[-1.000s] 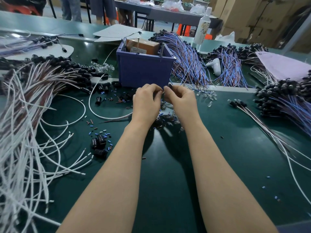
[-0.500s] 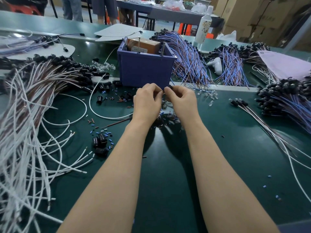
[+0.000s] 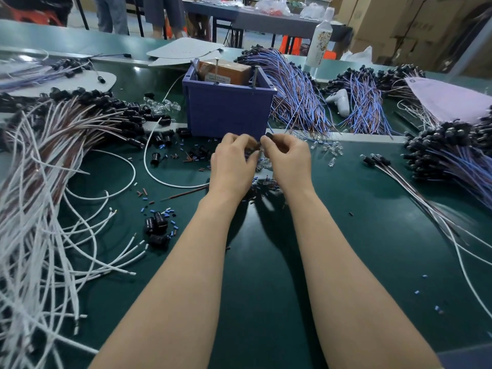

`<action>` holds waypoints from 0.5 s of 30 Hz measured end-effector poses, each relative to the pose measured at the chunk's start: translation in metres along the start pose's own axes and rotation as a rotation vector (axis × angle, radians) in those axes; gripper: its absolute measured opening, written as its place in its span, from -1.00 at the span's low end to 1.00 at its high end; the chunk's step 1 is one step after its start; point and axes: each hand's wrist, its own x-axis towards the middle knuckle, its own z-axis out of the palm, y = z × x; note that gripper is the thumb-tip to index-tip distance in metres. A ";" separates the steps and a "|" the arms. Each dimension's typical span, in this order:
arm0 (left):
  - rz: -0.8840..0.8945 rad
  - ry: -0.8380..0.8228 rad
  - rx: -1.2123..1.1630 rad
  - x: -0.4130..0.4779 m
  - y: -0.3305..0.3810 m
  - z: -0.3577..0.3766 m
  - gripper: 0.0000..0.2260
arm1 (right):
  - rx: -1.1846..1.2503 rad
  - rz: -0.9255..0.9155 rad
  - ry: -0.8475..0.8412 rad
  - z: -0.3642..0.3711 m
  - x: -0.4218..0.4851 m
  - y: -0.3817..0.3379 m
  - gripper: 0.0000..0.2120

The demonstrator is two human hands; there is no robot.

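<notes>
Head view: black cap [image 3: 269, 135] over green table [image 3: 372, 235].

So the main bit is a small black cap [image 3: 269, 135], kinda stubby and matte. It's pinched at the fingertips of the right hand [image 3: 288, 158] and held up in the air, with one end poking out above the fingers. Right beside it, a tiny dark bit [image 3: 256, 148] is gripped by the left hand [image 3: 234, 161], with the two pieces nearly touching. What that second piece is can't be made out, way too small.
</notes>
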 end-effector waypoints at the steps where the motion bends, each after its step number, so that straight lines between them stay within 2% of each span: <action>1: 0.030 -0.013 -0.063 0.000 0.003 0.000 -0.77 | -0.023 -0.009 -0.012 0.000 0.000 -0.001 -0.83; 3: 0.070 -0.005 -0.132 -0.001 0.007 0.000 -0.76 | -0.066 -0.029 -0.057 -0.001 0.000 -0.003 -0.78; 5: 0.061 0.065 -0.181 -0.001 0.005 -0.001 -0.84 | -0.063 -0.037 -0.103 -0.004 0.000 -0.005 -0.75; 8: 0.026 0.140 -0.277 -0.002 -0.001 -0.002 -0.91 | -0.001 -0.025 -0.103 -0.010 0.002 -0.007 -0.85; 9: 0.021 0.151 -0.302 -0.002 -0.003 -0.002 -0.92 | 0.008 -0.021 -0.094 -0.012 0.003 -0.007 -0.90; 12: 0.011 0.163 -0.348 -0.001 -0.005 -0.001 -0.89 | -0.018 -0.063 -0.091 -0.014 0.004 -0.010 -0.84; 15: 0.011 0.174 -0.357 0.001 -0.007 -0.001 -0.87 | -0.008 -0.127 -0.099 -0.015 0.004 -0.013 -0.86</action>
